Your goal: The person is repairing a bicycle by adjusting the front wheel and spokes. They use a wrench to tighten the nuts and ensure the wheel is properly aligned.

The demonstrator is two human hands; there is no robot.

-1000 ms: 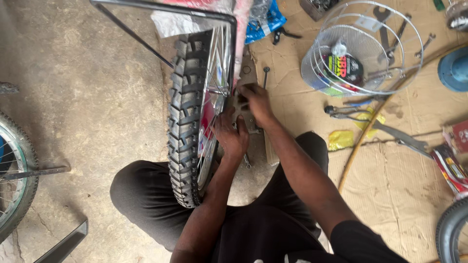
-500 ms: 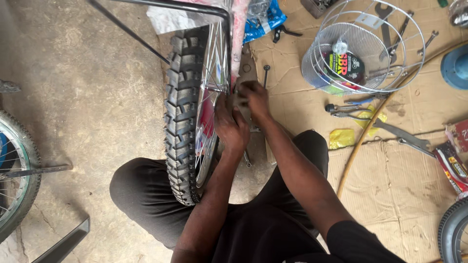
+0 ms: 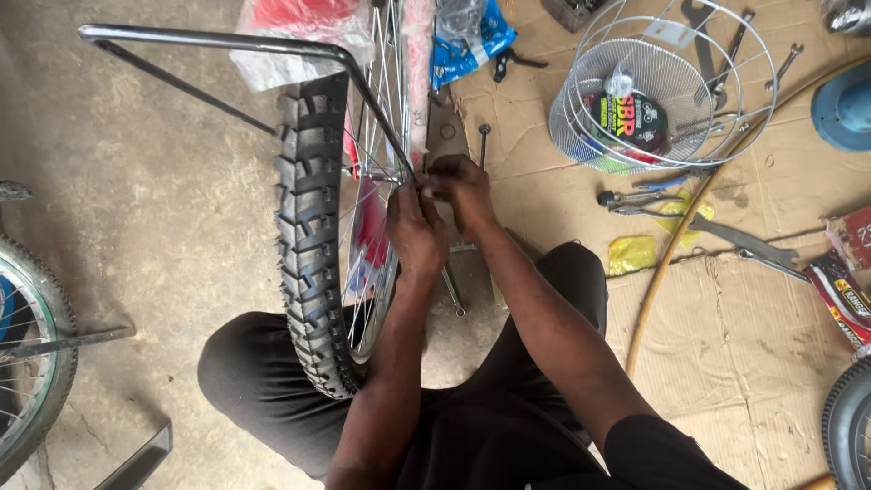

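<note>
Wheel: the knobby-tyred wheel (image 3: 313, 236) stands upright between your knees on the concrete floor, already in the frame.
Hub: both hands meet at the axle.
Left hand (image 3: 415, 231): curled, fingertips pinching a small part I cannot identify.
Right hand (image 3: 463, 186): closed on the same spot.
Progress: by my judgement, axle fitting unfinished.
Around: loose bolt (image 3: 482, 145), wire basket (image 3: 667, 86), spanners (image 3: 635, 200) on cardboard.

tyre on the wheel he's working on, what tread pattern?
The tyre is black with a chunky, knobby block tread, seen in the head view.
</note>
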